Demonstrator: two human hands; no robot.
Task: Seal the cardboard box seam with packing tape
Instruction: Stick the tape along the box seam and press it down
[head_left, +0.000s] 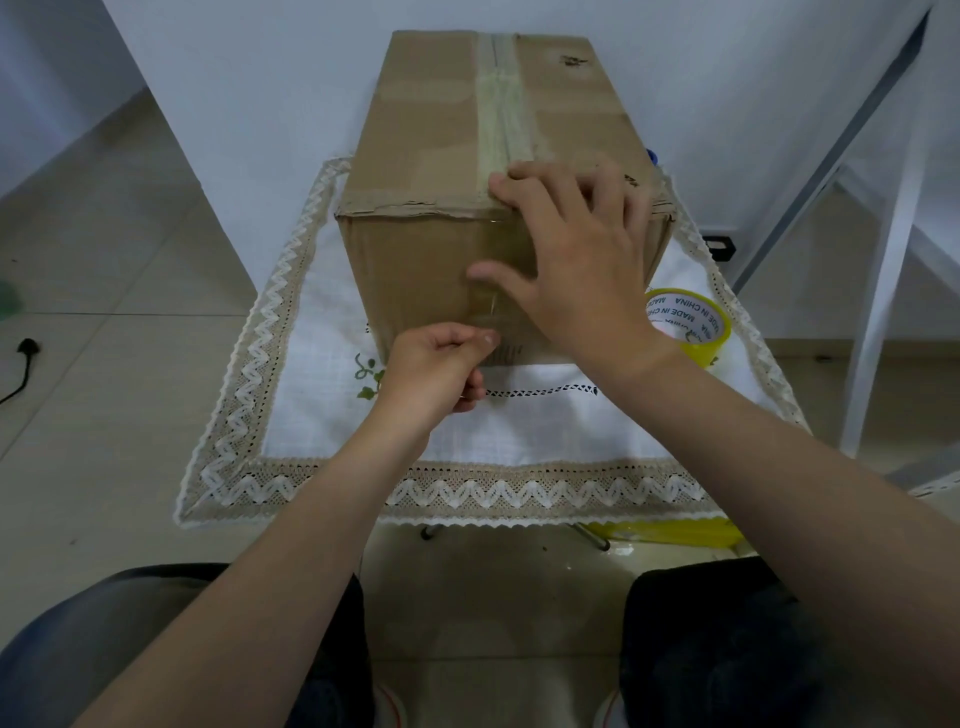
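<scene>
A brown cardboard box (431, 130) stands on a small table with a white lace-edged cloth (311, 415). A strip of clear tape (503, 104) runs along the top seam and folds down over the near face. My right hand (576, 260) lies spread flat over the near top edge, fingers on the tape, thumb on the front face. My left hand (441, 369) is low at the front face, thumb and forefinger pinched on the tape's loose end. A yellow tape roll (691, 325) lies on the cloth right of the box, partly hidden by my right wrist.
A white wall stands behind the box, and a white metal frame (883, 249) leans at the right. A black plug and cable (23, 358) lie on the tiled floor at the left. My knees (727, 649) are below the table's near edge. Something yellow (670, 532) sits under the table.
</scene>
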